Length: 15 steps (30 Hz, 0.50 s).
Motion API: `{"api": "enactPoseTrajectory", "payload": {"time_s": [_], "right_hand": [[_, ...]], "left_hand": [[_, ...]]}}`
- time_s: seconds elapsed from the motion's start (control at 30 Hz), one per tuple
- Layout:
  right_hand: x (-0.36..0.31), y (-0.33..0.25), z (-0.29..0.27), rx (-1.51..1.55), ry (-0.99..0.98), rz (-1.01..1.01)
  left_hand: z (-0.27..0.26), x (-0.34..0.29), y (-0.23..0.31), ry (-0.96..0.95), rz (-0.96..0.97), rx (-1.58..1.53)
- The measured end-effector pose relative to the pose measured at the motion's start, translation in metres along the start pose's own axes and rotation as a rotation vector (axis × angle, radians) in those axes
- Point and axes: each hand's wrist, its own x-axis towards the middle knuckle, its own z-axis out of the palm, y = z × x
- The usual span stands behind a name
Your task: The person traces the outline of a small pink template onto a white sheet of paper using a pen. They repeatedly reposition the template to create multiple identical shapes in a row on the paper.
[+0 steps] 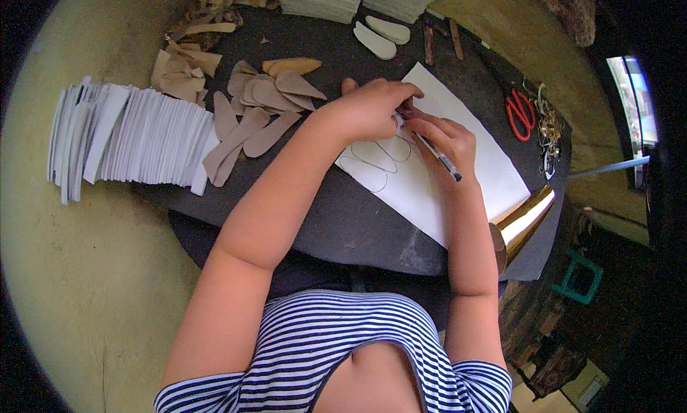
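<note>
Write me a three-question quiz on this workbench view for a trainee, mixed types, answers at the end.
1. Multiple choice: where is the pen?
A) In the left hand
B) In the right hand
C) Loose on the table

2. True or false: the red-handled scissors lie on top of the white sheet.

3. Short answer: what colour is the shiny roll by the sheet's near right corner?

Key
1. B
2. False; the scissors lie to the right of the sheet.
3. Gold
</note>
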Motion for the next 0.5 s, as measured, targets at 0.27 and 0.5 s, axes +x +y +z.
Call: {"api": "enactPoseTrajectory", "payload": {"time_s": [0.27, 0.5], "right_hand": [[0.003, 0.001, -0.001, 0.017, 0.051, -0.047], [-0.001, -0.011, -0.018, 0.258, -0.021, 0.176]], "left_hand": [[0.001, 0.000, 0.000, 0.008, 0.001, -0.030], [0.000, 0.000, -0.002, 0.017, 0.041, -0.033]]}}
